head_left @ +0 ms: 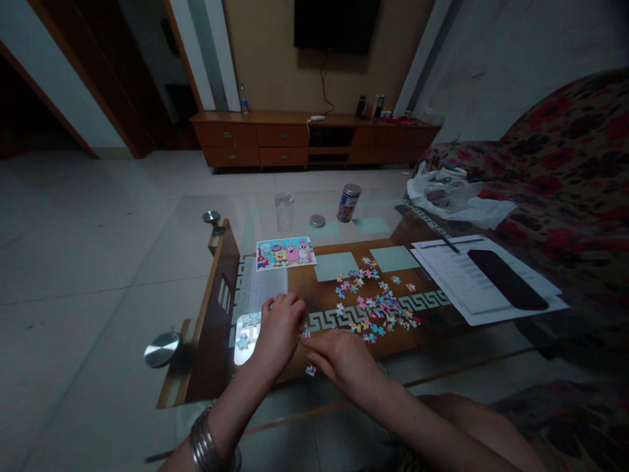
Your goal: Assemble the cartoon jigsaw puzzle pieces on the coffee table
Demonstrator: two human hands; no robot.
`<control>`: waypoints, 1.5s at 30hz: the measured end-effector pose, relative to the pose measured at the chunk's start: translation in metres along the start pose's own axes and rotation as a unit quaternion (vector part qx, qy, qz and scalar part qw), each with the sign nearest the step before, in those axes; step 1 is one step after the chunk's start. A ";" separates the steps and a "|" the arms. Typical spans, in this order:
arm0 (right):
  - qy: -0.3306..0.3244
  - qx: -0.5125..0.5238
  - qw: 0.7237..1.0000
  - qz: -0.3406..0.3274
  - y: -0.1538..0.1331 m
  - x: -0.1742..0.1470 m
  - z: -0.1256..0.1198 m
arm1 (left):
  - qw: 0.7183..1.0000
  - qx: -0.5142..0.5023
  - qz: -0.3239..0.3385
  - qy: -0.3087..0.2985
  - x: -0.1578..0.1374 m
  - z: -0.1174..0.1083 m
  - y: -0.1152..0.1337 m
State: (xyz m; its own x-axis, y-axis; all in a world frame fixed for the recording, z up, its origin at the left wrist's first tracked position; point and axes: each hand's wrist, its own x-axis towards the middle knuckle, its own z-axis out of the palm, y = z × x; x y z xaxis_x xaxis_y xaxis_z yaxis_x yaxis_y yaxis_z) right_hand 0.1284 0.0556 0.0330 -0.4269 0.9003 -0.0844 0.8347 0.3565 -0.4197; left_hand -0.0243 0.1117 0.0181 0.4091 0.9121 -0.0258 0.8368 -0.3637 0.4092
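My left hand [282, 328] is closed, its fingers curled down at the fingertips of my right hand [341, 354]. The right thumb and index finger are pinched together. Between the fingertips small jigsaw puzzle pieces [304, 331] show, mostly covered by the fingers. Another puzzle piece [310, 370] lies just below the right fingers. To the right spreads a loose heap of colourful puzzle pieces [386, 308]. Left of my left hand, a white board [243, 356] carries several pale blue pieces, partly hidden by the hand. Beyond it lies a cartoon picture card [286, 254].
On the glass table stand a clear jar [284, 213] and a printed tin [348, 203], with a round lid [317, 221] between them. At the right are papers [452, 282], a pen [449, 244], a black phone [506, 278] and a plastic bag [457, 196] near the flowered sofa [565, 157].
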 end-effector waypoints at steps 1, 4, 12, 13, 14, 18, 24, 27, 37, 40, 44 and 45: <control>0.026 0.020 0.999 0.005 0.002 0.000 0.003 | 1.000 0.001 0.001 0.000 0.000 0.000 0.000; 0.071 0.024 0.996 0.046 0.006 0.004 0.007 | 1.000 0.002 0.003 0.003 -0.001 0.000 0.000; 0.012 -0.185 0.982 -0.026 0.004 0.024 0.001 | 1.000 0.011 0.006 0.005 -0.001 0.002 0.000; 0.014 -0.208 0.977 -0.047 0.003 0.026 0.001 | 1.000 0.012 0.005 0.005 -0.001 0.002 -0.001; 0.017 -0.226 0.972 -0.064 0.003 0.027 0.000 | 1.000 0.012 0.004 0.004 0.000 0.002 -0.001; 0.014 -0.257 0.962 -0.095 -0.003 0.028 -0.002 | 1.000 0.005 0.001 0.001 -0.001 0.002 -0.002; -0.023 -0.284 0.954 -0.095 -0.013 0.025 -0.006 | 1.000 -0.012 0.003 0.008 -0.003 -0.005 0.000; -0.030 -0.296 0.950 -0.099 -0.016 0.027 -0.004 | 1.000 -0.017 0.006 0.006 -0.004 -0.007 0.000; -0.037 -0.344 0.924 -0.164 -0.016 0.031 -0.003 | 0.999 -0.028 0.015 0.013 -0.007 -0.009 -0.001; -0.022 -0.359 0.913 -0.193 -0.011 0.027 -0.001 | 0.999 -0.030 0.017 0.019 -0.007 -0.008 -0.002; 0.005 -0.357 0.907 -0.221 -0.004 0.026 -0.001 | 0.999 -0.028 0.016 0.023 -0.006 -0.004 -0.003; 0.011 -0.351 0.909 -0.222 -0.002 0.026 -0.002 | 0.999 -0.027 0.015 0.023 -0.006 -0.003 -0.003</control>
State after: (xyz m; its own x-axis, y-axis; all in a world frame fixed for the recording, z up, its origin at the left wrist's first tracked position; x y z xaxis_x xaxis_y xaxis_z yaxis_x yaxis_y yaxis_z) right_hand 0.1157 0.0788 0.0334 -0.7755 0.6308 -0.0254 0.6014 0.7504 0.2743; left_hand -0.0300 0.1081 0.0197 0.4165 0.9087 0.0284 0.8027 -0.3822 0.4578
